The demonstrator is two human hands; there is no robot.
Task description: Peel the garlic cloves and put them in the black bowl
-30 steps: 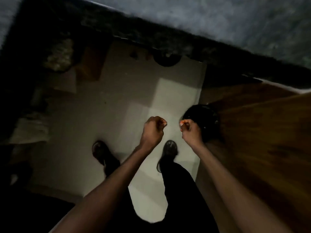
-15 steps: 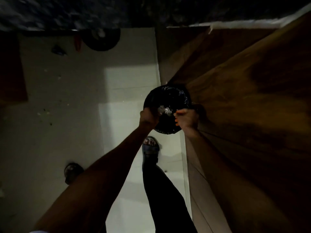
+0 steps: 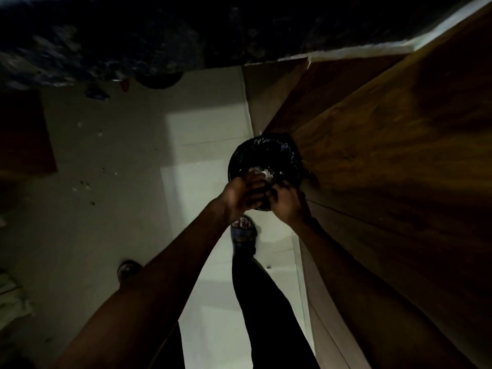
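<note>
A round black container lined with shiny black plastic (image 3: pixel 266 153) stands on the floor against a wooden cabinet. Both hands are held close together just above its near rim. My left hand (image 3: pixel 243 195) has its fingers curled, with whitish papery garlic skins (image 3: pixel 262 173) at its fingertips. My right hand (image 3: pixel 288 202) curls its fingers toward the left hand and touches it. The dim light hides what the right hand holds. No whole garlic clove can be made out.
A brown wooden cabinet face (image 3: pixel 386 155) fills the right side. The pale tiled floor (image 3: pixel 207 182) lies below, with my sandalled foot (image 3: pixel 243 233) under the hands and the other foot (image 3: pixel 127 270) to the left. A dark speckled counter edge (image 3: pixel 106 49) runs along the top.
The view swung from the open floor to the black-lined container. Both hands moved from apart over the floor to together above the container's rim.
</note>
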